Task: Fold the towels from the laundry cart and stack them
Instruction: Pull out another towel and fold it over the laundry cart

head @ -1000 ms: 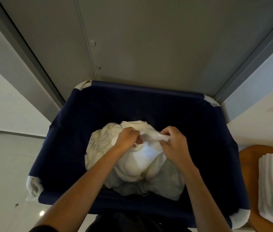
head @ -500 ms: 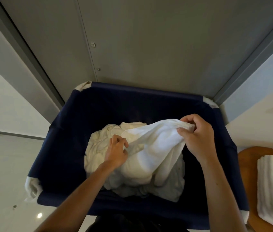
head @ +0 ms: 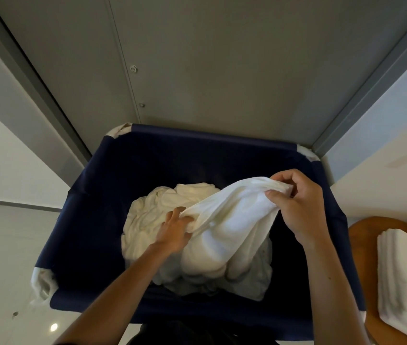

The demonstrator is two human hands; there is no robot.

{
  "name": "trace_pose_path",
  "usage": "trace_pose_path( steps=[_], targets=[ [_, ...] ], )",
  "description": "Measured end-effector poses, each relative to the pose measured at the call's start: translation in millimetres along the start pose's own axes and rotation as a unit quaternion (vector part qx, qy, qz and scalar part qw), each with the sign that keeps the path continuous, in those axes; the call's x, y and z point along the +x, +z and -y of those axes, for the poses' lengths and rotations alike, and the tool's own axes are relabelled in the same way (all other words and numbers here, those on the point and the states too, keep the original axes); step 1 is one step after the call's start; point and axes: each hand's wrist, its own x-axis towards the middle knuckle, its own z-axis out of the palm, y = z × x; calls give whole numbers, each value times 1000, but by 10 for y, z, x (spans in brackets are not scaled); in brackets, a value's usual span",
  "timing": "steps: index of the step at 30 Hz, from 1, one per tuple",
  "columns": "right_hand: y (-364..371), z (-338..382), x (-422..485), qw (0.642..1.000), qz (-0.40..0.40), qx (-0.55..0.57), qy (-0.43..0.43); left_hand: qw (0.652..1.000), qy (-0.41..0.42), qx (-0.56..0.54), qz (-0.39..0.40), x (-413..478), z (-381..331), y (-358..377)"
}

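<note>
A navy fabric laundry cart [head: 90, 220] stands below me with a heap of crumpled white towels [head: 147, 220] at its bottom. One white towel [head: 232, 220] is lifted partly out of the heap, stretched between my hands. My right hand [head: 299, 205] pinches its upper corner near the cart's right side. My left hand [head: 175, 230] grips the same towel's edge lower down, over the heap. A stack of folded white towels [head: 406, 282] lies on the round wooden table [head: 366, 245] at the right.
A grey metal door or panel [head: 222, 70] rises right behind the cart. White walls flank it on both sides. Pale glossy floor [head: 3, 245] lies to the left of the cart. The wooden table stands tight against the cart's right side.
My right hand has pulled a towel corner up and to the right, away from the left hand. The left hand slid down along the towel's edge and stays low over the heap.
</note>
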Motion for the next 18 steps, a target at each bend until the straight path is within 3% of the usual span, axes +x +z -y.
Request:
trace_pose_path(
  steps=[4, 10, 18],
  targets=[
    [-82, -59, 31, 1000, -22, -16, -2, 990, -4, -53, -131, 72, 122, -242],
    [-213, -193, 129, 991, -86, -105, 12, 937, -15, -125, -326, 202, 129, -1166],
    [-261, -158, 231, 982, -154, -108, 1, 901, 111, -101, -406, 193, -85, -1923]
  ],
)
